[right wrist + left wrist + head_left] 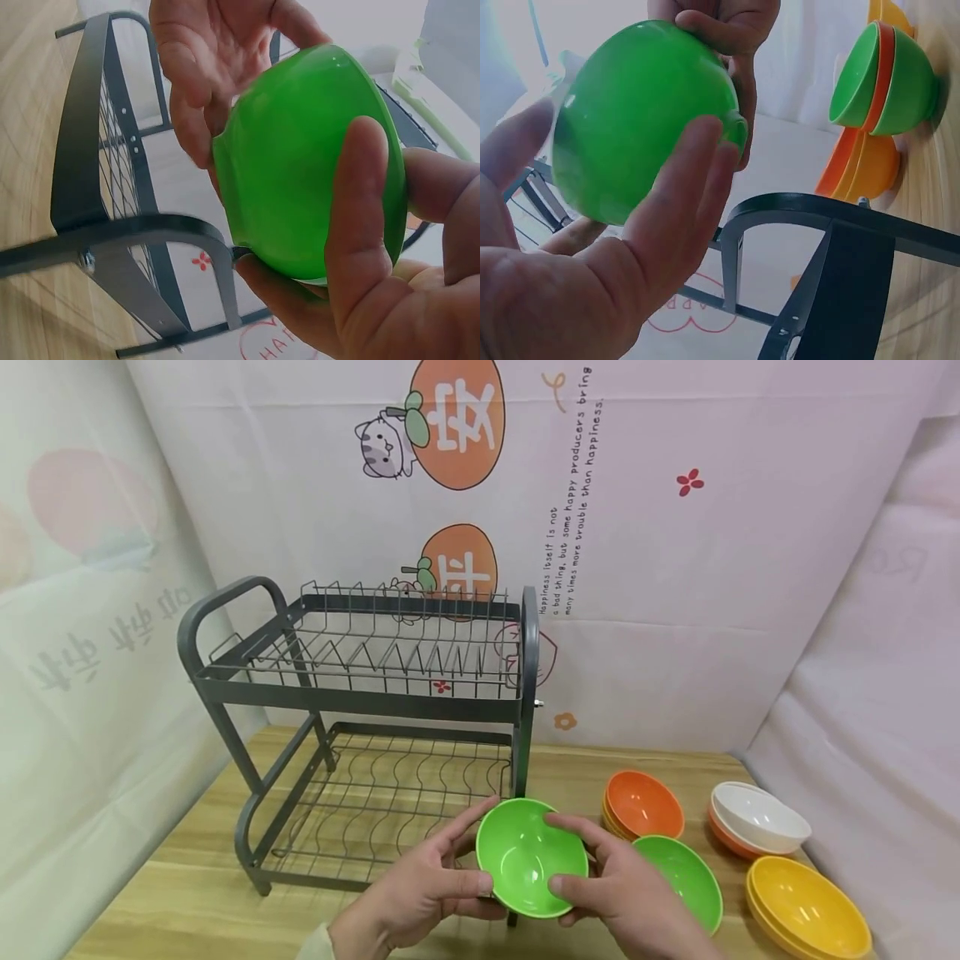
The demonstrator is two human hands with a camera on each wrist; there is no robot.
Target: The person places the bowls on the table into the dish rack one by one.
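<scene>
One green bowl is held between left hand and right hand, both gripping its sides; the dark rack stands beyond, leftward, nearer to left hand.

A pale cream sleeve cuff shows behind the bare left hand.

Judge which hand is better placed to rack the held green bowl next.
Probably the left hand: it holds the green bowl on the side nearer the dish rack, while the right hand is nearer the orange bowl.
</scene>
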